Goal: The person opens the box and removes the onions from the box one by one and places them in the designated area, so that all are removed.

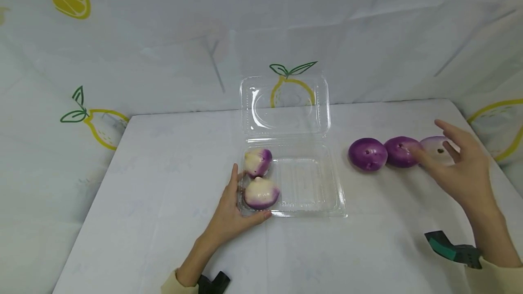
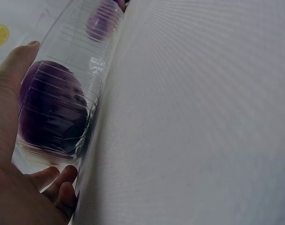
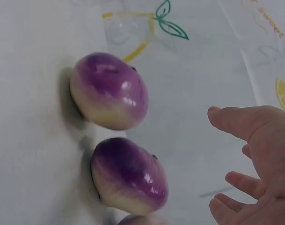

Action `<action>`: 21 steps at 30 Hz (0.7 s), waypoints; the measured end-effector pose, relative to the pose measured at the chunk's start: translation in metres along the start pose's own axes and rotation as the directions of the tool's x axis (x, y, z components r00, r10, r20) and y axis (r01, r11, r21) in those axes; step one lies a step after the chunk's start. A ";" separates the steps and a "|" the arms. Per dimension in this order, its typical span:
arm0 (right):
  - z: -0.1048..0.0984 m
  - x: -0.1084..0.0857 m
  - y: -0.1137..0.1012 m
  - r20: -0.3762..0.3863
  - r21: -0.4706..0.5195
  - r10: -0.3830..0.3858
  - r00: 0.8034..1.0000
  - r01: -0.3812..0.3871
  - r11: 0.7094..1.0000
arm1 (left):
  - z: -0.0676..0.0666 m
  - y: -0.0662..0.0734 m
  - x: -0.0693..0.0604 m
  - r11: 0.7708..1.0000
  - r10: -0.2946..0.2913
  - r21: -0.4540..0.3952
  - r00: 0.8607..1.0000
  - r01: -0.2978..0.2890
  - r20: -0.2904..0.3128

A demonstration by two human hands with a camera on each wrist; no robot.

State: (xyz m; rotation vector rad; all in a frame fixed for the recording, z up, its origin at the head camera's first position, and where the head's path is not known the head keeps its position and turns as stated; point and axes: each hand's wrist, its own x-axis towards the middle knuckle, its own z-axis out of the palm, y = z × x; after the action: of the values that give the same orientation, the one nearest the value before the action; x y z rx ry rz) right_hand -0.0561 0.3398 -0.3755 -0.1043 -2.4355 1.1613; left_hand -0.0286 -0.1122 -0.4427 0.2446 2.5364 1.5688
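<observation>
A clear plastic clamshell container (image 1: pixel 304 185) lies on the table with its lid (image 1: pixel 286 124) raised. Two white-and-purple turnips (image 1: pixel 261 194) sit in its left half, one behind the other. My left hand (image 1: pixel 230 217) holds the container's front left corner, thumb along the front edge and fingers at the left side. Through the clear wall a purple turnip (image 2: pixel 53 110) shows in the left wrist view. My right hand (image 1: pixel 466 171) hovers, fingers spread and holding nothing, by a row of three turnips (image 1: pixel 367 154). In the right wrist view it is apart from the turnips (image 3: pixel 109 91).
A white cloth-covered table (image 1: pixel 163 185) extends on both sides of the container. Behind it hangs a white cloth (image 1: pixel 163 58) printed with lemons. Each wrist wears a dark device, like the black-and-green one (image 1: pixel 451 248) on the right.
</observation>
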 end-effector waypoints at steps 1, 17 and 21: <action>0.003 -0.001 -0.003 0.006 0.010 -0.008 1.000 0.008 1.000 | 0.000 0.000 0.000 1.000 0.001 0.002 1.000 -0.001 -0.001; 0.045 -0.014 -0.050 0.175 0.165 -0.134 0.975 0.105 0.981 | 0.000 0.000 0.001 1.000 0.009 0.006 1.000 -0.009 0.005; 0.057 -0.018 -0.060 0.219 0.221 -0.184 0.958 0.135 0.966 | 0.000 0.000 0.001 1.000 0.010 0.008 1.000 -0.010 0.004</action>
State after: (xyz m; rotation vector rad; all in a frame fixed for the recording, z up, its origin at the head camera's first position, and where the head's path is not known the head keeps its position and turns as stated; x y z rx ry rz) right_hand -0.0563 0.2551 -0.3680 0.3079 -2.4522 1.4086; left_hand -0.0295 -0.1125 -0.4429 0.2613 2.5431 1.5608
